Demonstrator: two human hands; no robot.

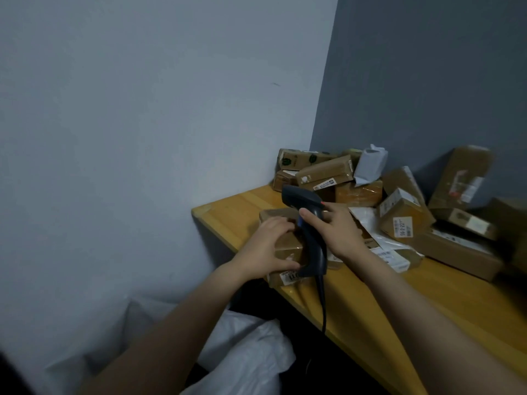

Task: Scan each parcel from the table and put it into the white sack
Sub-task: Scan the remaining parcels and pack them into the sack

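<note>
A brown cardboard parcel (285, 246) lies at the near left corner of the wooden table (356, 303), its white label facing the front edge. My left hand (268, 246) grips this parcel from above, fingers over its top and thumb on its near side. My right hand (333, 229) holds a dark handheld scanner (310, 232) by its handle, the head pointing left and up over the parcel. The scanner's cable hangs down past the table edge. The white sack (242, 352) sits on the floor below the table's left end, partly behind my left forearm.
Several brown cardboard parcels (399, 218) and a white plastic mailer (369, 165) are heaped in the table's far corner and along the grey back wall. A flat white mailer (370, 223) lies behind my right hand. A pale wall rises on the left.
</note>
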